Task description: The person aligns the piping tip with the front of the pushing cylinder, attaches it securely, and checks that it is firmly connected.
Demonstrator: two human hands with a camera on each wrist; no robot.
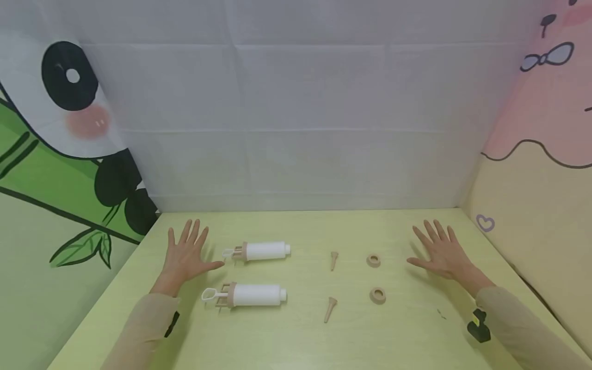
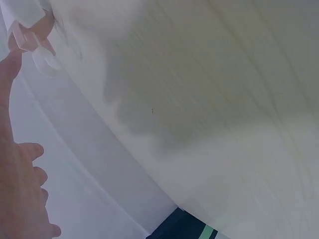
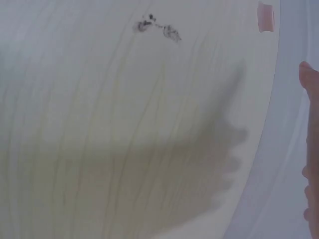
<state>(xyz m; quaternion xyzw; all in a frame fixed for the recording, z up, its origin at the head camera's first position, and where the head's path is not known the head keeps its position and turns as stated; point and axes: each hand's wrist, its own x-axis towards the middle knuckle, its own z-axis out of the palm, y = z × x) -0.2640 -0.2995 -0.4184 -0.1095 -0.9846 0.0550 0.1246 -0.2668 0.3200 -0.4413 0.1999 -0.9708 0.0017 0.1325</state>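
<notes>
My left hand (image 1: 185,257) is held with fingers spread at the left of the table, its thumb near a white syringe-like cylinder (image 1: 265,251) with a beige collar and a looped white handle. A second such cylinder (image 1: 257,295) lies nearer to me. On the right, my right hand (image 1: 441,255) has its fingers spread too and holds nothing. Two beige rings (image 1: 373,260) (image 1: 377,295) are the things closest to it. Between rings and cylinders lie two small beige tapered pegs (image 1: 334,261) (image 1: 330,310). The right wrist view catches part of one ring (image 3: 266,17).
The pale yellow table (image 1: 296,341) ends at a white cloth wall (image 1: 305,128) behind. Painted panels stand on both sides, green (image 1: 51,174) at left, pink and cream (image 1: 536,205) at right. A dark smudge (image 1: 441,314) marks the tabletop at right.
</notes>
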